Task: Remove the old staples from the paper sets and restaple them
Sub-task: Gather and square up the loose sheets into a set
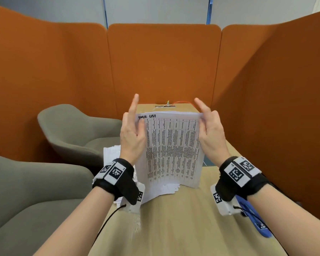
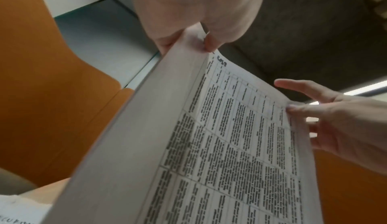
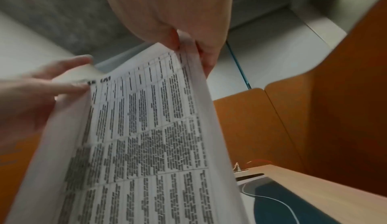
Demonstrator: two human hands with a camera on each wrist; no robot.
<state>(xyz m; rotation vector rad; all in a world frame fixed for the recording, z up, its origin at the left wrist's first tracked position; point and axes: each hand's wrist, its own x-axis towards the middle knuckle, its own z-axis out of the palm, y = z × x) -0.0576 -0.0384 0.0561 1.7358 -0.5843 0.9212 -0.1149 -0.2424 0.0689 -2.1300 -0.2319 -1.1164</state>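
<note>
Both hands are on one paper set [image 1: 171, 150], held upright over the tabletop [image 1: 183, 218], bottom edge resting on loose sheets [image 1: 161, 191] lying there. Left hand [image 1: 132, 133] pinches the top left corner, index finger sticking straight up; right hand [image 1: 211, 133] pinches the top right corner, index finger also raised. Front page is a printed table with a handwritten heading at the top.

Head view only: a second pile of papers [image 1: 112, 154] behind the left wrist, a blue stapler [image 1: 255, 218] on the tabletop under the right forearm, wrist bands with black-and-white markers, two grey chairs [image 1: 78, 130] on the left, orange partition panels [image 1: 163, 61] all round, and an orange cable [image 1: 183, 102] by a socket plate at the far end of the tabletop.

Left wrist view: shows the set's side edge, several sheets thick, with the thumb and finger of the left hand [image 2: 199, 12] closed on the corner, and the right hand [image 2: 339, 121] across the page. Ceiling overhead.

Right wrist view: right hand [image 3: 167, 12] clamped on its corner, the left-hand corner of the paper set [image 3: 146, 128] curled back. It also catches a dark blue-green mat [image 3: 293, 207] with a white cable [image 3: 278, 201] on the tabletop, mostly blocked in the head view by the paper and right hand.

Can't make out a staple in any view.
</note>
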